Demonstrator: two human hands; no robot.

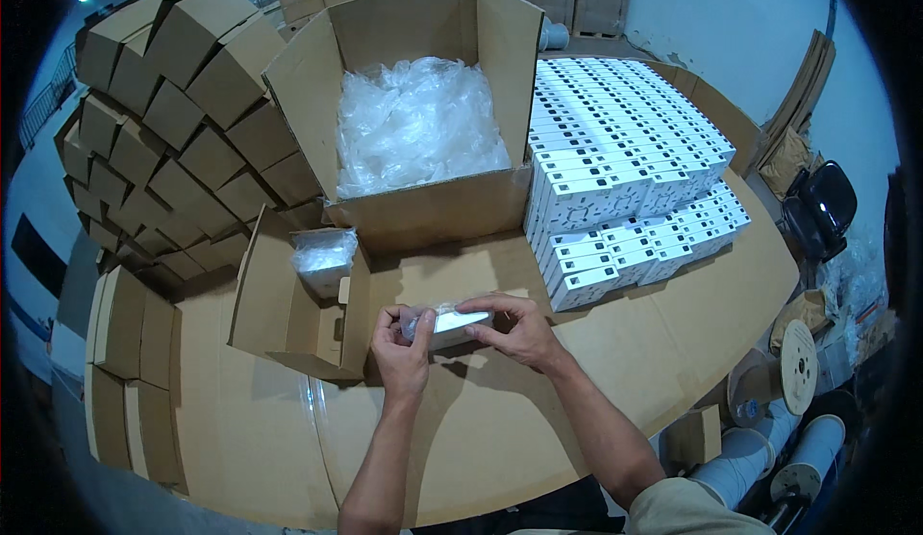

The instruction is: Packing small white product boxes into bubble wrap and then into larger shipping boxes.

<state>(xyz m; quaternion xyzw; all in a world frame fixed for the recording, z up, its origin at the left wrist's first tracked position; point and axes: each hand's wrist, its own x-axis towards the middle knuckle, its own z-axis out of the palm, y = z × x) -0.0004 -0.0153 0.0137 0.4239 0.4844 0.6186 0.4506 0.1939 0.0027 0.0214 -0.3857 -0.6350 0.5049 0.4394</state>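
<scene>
One small white box (458, 323), with a clear plastic bag (411, 325) about it, is held over the desk (534, 420): your left grip (403, 350) is closed on its 9 o'clock end, your right grip (522, 334) pinches its 3 o'clock end. Steady it with the left and smooth the bag lightly with the right; plastic so thin would likely snag or tear if pulled hard. Mind the open brown carton (260, 297) at 9 o'clock, just beside your left grip, as its edge could catch the bag

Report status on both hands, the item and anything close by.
Left hand, right hand: both gripping white item in clear plastic. Small open carton close beside left hand.
</scene>
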